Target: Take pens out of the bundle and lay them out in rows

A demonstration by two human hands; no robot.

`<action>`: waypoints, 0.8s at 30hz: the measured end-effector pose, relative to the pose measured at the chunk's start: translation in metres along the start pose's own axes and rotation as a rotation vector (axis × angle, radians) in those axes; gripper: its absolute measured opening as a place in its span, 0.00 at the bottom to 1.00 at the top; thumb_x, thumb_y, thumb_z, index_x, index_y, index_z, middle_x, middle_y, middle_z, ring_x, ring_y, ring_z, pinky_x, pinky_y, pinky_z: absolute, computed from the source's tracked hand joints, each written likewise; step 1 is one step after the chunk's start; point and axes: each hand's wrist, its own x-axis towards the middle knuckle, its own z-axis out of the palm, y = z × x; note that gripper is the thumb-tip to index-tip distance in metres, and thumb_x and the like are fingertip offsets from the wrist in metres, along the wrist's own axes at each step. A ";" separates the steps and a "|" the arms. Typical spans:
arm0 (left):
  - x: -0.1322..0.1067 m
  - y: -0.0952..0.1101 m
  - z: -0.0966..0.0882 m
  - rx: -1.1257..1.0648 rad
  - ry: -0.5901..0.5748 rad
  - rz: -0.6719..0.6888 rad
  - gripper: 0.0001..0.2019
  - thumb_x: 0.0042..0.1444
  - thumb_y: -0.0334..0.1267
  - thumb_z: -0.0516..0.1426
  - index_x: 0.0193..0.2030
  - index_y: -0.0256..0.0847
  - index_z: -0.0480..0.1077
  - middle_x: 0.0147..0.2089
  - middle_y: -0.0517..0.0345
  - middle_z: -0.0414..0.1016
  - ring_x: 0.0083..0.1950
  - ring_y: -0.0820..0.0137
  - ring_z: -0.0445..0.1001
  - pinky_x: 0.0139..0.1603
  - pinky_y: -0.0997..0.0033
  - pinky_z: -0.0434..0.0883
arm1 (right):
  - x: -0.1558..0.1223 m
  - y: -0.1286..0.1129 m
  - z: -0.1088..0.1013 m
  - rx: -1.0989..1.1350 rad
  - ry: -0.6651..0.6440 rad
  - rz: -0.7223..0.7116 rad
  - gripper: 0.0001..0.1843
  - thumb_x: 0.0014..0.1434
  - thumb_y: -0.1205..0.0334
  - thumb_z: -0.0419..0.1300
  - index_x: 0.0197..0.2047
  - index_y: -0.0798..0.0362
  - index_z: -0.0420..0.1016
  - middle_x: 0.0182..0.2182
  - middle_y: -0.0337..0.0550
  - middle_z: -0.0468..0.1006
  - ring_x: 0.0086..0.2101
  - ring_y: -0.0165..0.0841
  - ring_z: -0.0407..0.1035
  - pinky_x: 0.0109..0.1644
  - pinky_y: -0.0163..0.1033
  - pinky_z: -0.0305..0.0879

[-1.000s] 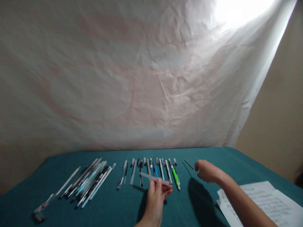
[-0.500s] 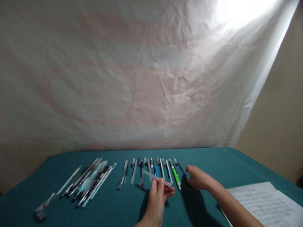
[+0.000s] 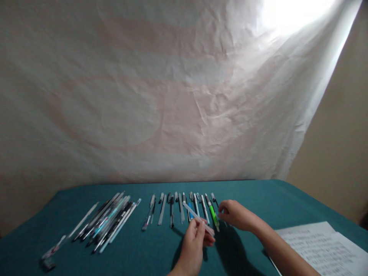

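Your tube (image 3: 192,211) is cloudy white, the tablecloth (image 3: 129,264) deep teal, one pen (image 3: 213,215) bright green, the pile of pens (image 3: 107,222) black, white and pale blue, the papers (image 3: 322,245) white with dark lines, and the sheet (image 3: 172,96) pale with faint pink shapes.

the held tube (image 3: 192,212) looks like smooth, translucent plastic; the green pen (image 3: 213,214), slick plastic. the tabletop (image 3: 138,255) looks like matt cloth, the sheets (image 3: 319,245) matt paper, the backdrop (image 3: 172,107) wrinkled with a soft sheen.
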 end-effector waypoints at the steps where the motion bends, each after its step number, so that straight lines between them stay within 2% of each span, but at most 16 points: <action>1: -0.001 0.001 0.001 0.025 -0.038 0.014 0.15 0.50 0.48 0.51 0.35 0.37 0.62 0.28 0.57 0.69 0.25 0.75 0.68 0.27 0.76 0.63 | -0.001 -0.007 -0.001 0.087 -0.051 -0.037 0.12 0.50 0.58 0.52 0.29 0.57 0.71 0.22 0.41 0.73 0.23 0.27 0.66 0.24 0.28 0.56; 4: -0.005 0.005 0.005 0.105 -0.150 0.067 0.14 0.53 0.46 0.48 0.35 0.36 0.63 0.26 0.58 0.67 0.25 0.76 0.65 0.26 0.77 0.61 | -0.007 -0.026 0.000 0.376 -0.215 -0.119 0.16 0.52 0.54 0.50 0.29 0.58 0.71 0.20 0.39 0.72 0.21 0.26 0.64 0.22 0.27 0.57; 8: -0.007 0.006 0.006 0.160 -0.194 0.078 0.13 0.53 0.45 0.48 0.35 0.35 0.64 0.24 0.61 0.64 0.23 0.78 0.62 0.24 0.78 0.59 | -0.012 -0.040 0.005 0.500 -0.167 -0.151 0.14 0.49 0.55 0.54 0.27 0.59 0.71 0.20 0.39 0.71 0.20 0.24 0.62 0.21 0.27 0.56; 11: -0.008 0.004 0.005 0.159 -0.210 0.049 0.13 0.52 0.45 0.49 0.35 0.35 0.63 0.26 0.60 0.65 0.23 0.78 0.63 0.24 0.78 0.60 | -0.007 -0.036 0.003 0.543 -0.125 -0.098 0.15 0.49 0.53 0.54 0.26 0.58 0.69 0.17 0.36 0.68 0.18 0.23 0.60 0.19 0.27 0.54; 14: -0.009 0.002 0.005 0.153 -0.224 0.019 0.13 0.51 0.44 0.51 0.37 0.36 0.62 0.29 0.58 0.66 0.24 0.78 0.64 0.25 0.78 0.61 | 0.005 -0.020 -0.003 0.587 -0.017 -0.010 0.17 0.50 0.50 0.52 0.26 0.57 0.66 0.14 0.33 0.63 0.15 0.23 0.58 0.17 0.26 0.53; 17: -0.011 0.000 0.005 0.172 -0.218 0.017 0.13 0.50 0.45 0.52 0.38 0.38 0.62 0.29 0.58 0.66 0.24 0.78 0.65 0.25 0.78 0.61 | 0.018 0.009 -0.003 0.540 0.072 0.094 0.18 0.51 0.49 0.49 0.25 0.57 0.64 0.12 0.32 0.61 0.14 0.23 0.57 0.16 0.27 0.53; 21: -0.011 -0.001 0.005 0.205 -0.207 0.027 0.14 0.50 0.47 0.50 0.37 0.38 0.61 0.29 0.59 0.66 0.23 0.78 0.65 0.25 0.78 0.61 | 0.034 0.049 0.012 0.347 0.163 0.213 0.17 0.52 0.51 0.48 0.24 0.57 0.65 0.12 0.33 0.62 0.13 0.23 0.57 0.16 0.27 0.52; 24: -0.009 -0.003 0.004 0.241 -0.222 0.029 0.14 0.51 0.46 0.49 0.38 0.37 0.60 0.29 0.60 0.66 0.23 0.79 0.65 0.24 0.78 0.61 | 0.042 0.067 0.027 0.286 0.185 0.248 0.15 0.50 0.53 0.51 0.24 0.58 0.68 0.13 0.35 0.65 0.14 0.24 0.59 0.17 0.28 0.52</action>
